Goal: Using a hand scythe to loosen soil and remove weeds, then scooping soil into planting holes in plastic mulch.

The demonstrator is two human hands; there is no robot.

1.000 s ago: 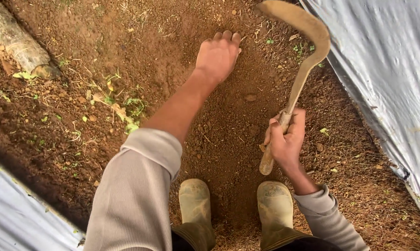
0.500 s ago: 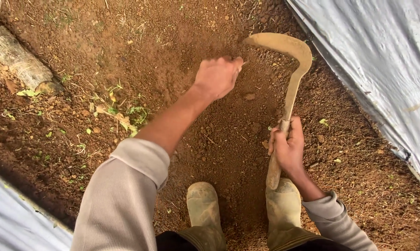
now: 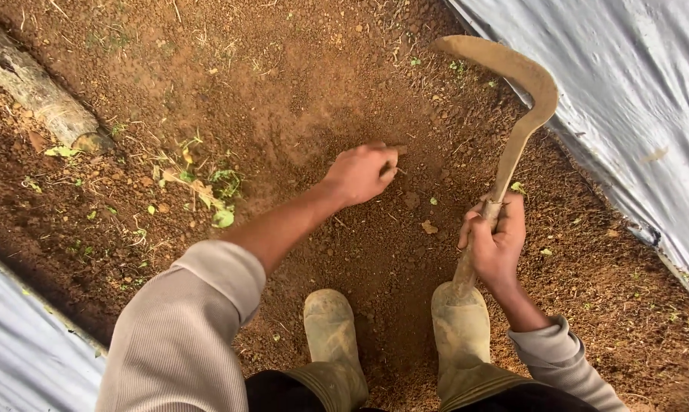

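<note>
While the left hand is stretched far over the soil, its fingers are curled into a loose fist, low over the ground; I cannot tell if it holds something small. The right hand is closed tight around the wooden handle of a sickle. The sickle stands on the right side, its handle end near the right boot, and its curved, earth-coloured blade points to the left at the far end, above the soil and apart from the left hand.

Between the two hands lie small clods and one dry leaf. The left boot stands just beside the right one, both muddy, at the near edge. Some small green weeds grow on the left of the left arm. A log lies at the far left, tilted. Grey plastic sheet covers the right side, with a dark hole at its right edge, and another sheet covers the near left corner. No labels are to see.
</note>
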